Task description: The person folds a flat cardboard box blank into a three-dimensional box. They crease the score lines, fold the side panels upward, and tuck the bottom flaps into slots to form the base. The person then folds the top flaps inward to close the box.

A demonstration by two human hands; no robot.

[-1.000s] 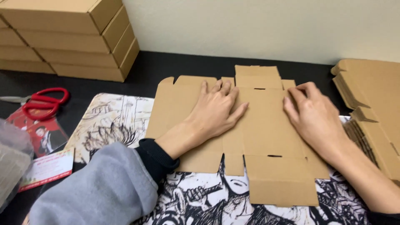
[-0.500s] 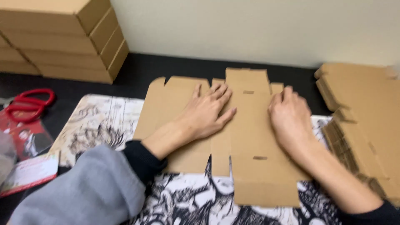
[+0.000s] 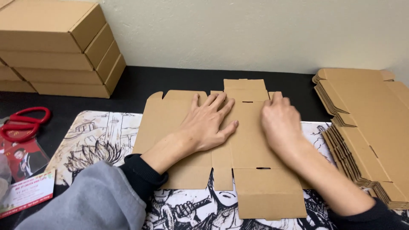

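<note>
A flat, unfolded brown cardboard box blank (image 3: pixel 251 149) lies in front of me on the worktop (image 3: pixel 170 79), partly over a black-and-white illustrated mat; my left hand (image 3: pixel 208 123) and right hand (image 3: pixel 281 121) press flat on it, fingers spread. At my right, a stack of the same flat brown blanks (image 3: pixel 370 127) sits with its notched edges fanned out. At the far left, assembled brown cardboard boxes (image 3: pixel 55 47), shallow and rectangular, are piled in a stack against the wall. At the near left edge lie a red printed card showing a figure (image 3: pixel 25 159) and a pale label-like card with red print (image 3: pixel 25 194).
</note>
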